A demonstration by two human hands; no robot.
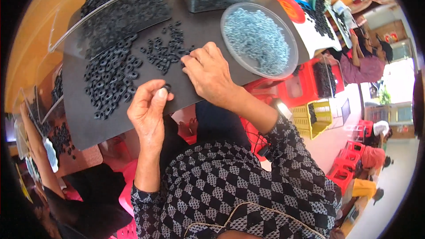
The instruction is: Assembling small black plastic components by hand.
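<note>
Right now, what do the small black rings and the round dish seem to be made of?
The black rings look like matte rubber: dull, no glint. The round dish seems clear plastic: see-through, with a glossy rim. The left hand pinches one ring.

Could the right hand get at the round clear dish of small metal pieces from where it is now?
Probably yes: the right hand rests on the black board, beside the dish, with nothing between them.

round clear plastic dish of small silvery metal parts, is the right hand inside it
No, the right hand rests on the black mat beside the round clear plastic dish, among black rubber rings.
</note>
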